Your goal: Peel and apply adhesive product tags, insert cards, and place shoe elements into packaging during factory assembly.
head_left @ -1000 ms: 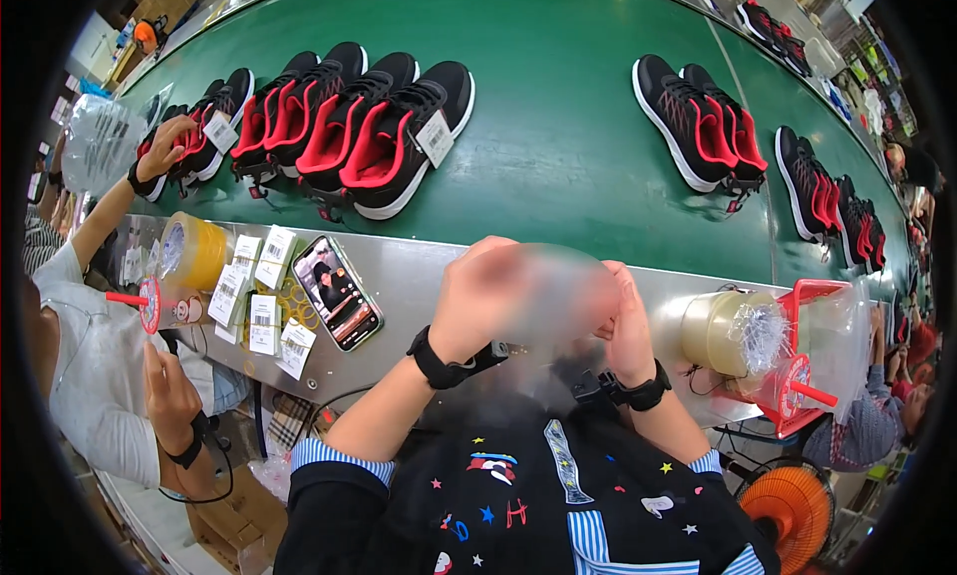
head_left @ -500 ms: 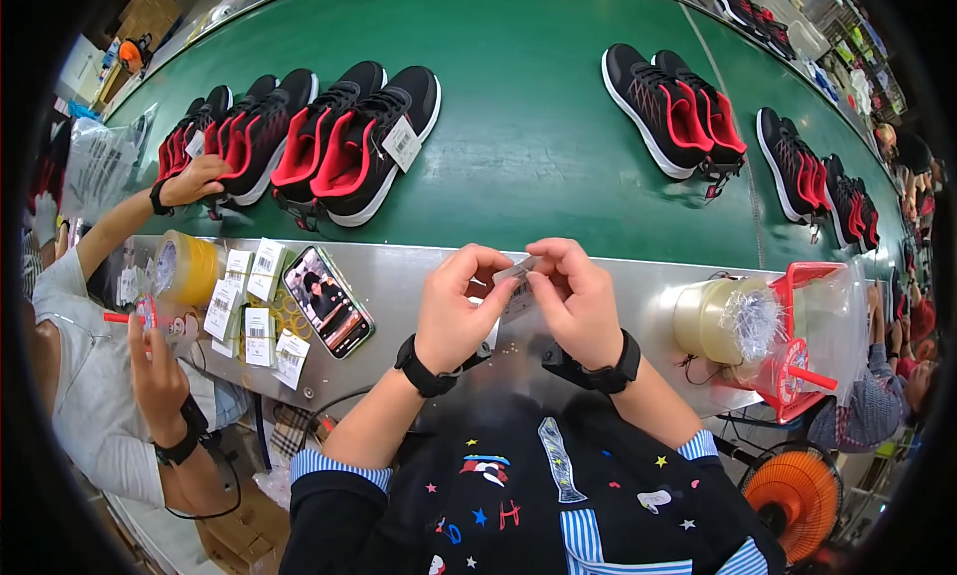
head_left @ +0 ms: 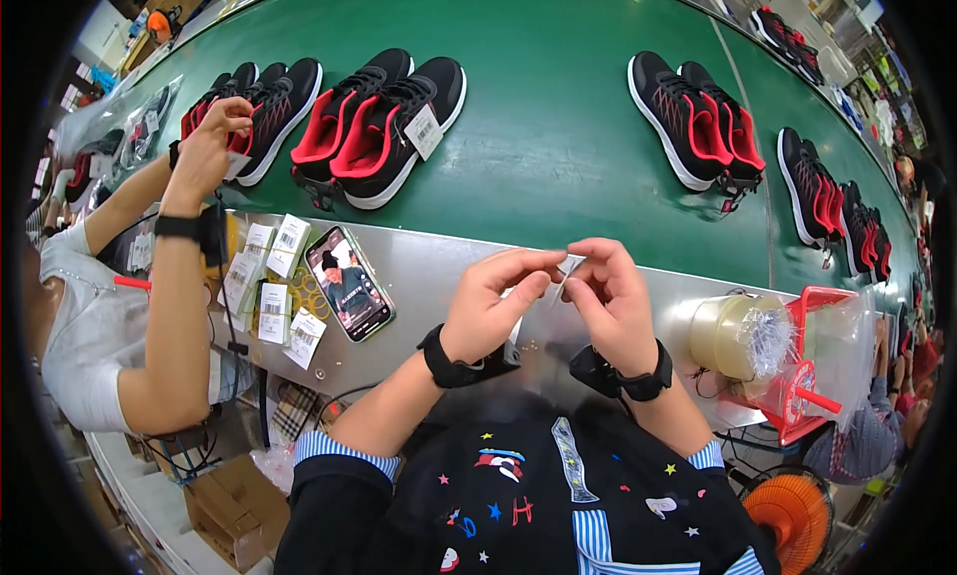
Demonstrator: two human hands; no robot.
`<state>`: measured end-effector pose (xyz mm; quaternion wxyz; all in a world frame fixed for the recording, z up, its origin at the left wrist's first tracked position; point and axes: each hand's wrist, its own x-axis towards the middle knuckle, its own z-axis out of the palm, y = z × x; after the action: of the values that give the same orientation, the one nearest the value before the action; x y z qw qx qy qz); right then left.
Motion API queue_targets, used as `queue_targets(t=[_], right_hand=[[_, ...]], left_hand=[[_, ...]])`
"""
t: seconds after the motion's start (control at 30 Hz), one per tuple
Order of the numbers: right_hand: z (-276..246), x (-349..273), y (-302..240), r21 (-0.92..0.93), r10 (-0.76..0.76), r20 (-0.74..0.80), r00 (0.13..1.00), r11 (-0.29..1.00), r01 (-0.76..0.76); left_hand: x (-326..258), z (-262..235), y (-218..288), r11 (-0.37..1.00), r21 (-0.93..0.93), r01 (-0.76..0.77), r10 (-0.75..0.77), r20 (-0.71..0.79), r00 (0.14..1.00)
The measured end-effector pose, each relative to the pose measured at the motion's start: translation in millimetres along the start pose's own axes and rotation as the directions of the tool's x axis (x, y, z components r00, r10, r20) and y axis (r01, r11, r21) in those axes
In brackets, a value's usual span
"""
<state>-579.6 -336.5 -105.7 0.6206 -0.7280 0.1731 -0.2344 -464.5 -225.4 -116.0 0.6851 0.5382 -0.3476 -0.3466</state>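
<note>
Small white tag [head_left: 567, 271] partly hidden by the hands [head_left: 616, 316], print illegible

shoes [head_left: 670, 117] on table [head_left: 548, 127] | phone [head_left: 349, 284] between tags [head_left: 273, 311] and roll [head_left: 726, 336]

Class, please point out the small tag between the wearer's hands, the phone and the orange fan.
Small tag [head_left: 568, 270]: head view, on its visible strip, seen nearly edge-on.
Phone [head_left: 350, 283]: head view, middle of its lit screen.
Orange fan [head_left: 788, 516]: head view, on its round grille.
</note>
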Motion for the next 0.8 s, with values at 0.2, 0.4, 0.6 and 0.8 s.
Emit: queue_targets(t=[0.2,0.4,0.6,0.8], right_hand=[[2.0,-5.1,-2.9,0.084,0.012,-0.031,0.999,0.996,-0.010],[-20.6,-6.5,10.2,0.309,0.105,0.132,0.986,0.941,-0.141],[-44.3,-15.3,82.0,0.507,0.214,0.230,0.949,0.807,-0.305],[-60.2,-27.3,101.3,0.474,0.220,0.124,0.968,0.843,-0.252]], left_hand=[[-1.0,14.6,-12.9,1.000,0.000,-0.028,0.027,-0.092,0.995],[9.8,27.0,-7.8,0.936,0.328,-0.128,0.120,0.045,0.992],[48.8,39.1,-12.6,0.870,0.475,-0.133,0.083,0.123,0.989],[121.6,124.9,-7.6,0.759,0.575,-0.306,0.108,0.352,0.930]])
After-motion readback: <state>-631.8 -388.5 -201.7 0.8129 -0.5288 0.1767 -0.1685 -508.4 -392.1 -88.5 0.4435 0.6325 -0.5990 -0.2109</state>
